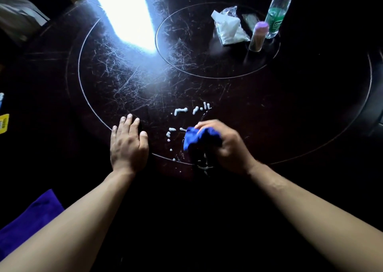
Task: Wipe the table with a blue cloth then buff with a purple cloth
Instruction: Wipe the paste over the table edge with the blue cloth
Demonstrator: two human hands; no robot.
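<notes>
Clearly mid-wipe, buffing not yet begun. Round dark counter (290, 110): glossy lacquered wood by the look of it, densely scratched, scored with a thin pale ring near the rim, glare from a window lying across the far side. Raised inner turntable (186, 49) at the far centre, same dark finish, carrying the clutter well clear of the work zone. Purple cloth (31, 217) parked at the near left edge, flat and soft-napped, probably kept apart to stay dry for the buff. Left hand (127, 145) spread flat on the counter, fingers straight, holding nothing, likely bracing the body. Right hand (226, 145) with its grip curled around the bunched blue cloth (199, 139), pressing it down onto the counter near the front edge; blurred, so plainly in motion. Clear plastic bottle (277, 12) with green label, upright on the turntable. Crinkled tissue pack (230, 26) just beside it, white sheets poking out. Slim toothpick holder (258, 36) with lilac cap, upright, between pack and bottle. White foamy blobs (180, 111) dotted left of and beyond the blue cloth, presumably cleaner yet to be spread, with wet smears at the near side.
</notes>
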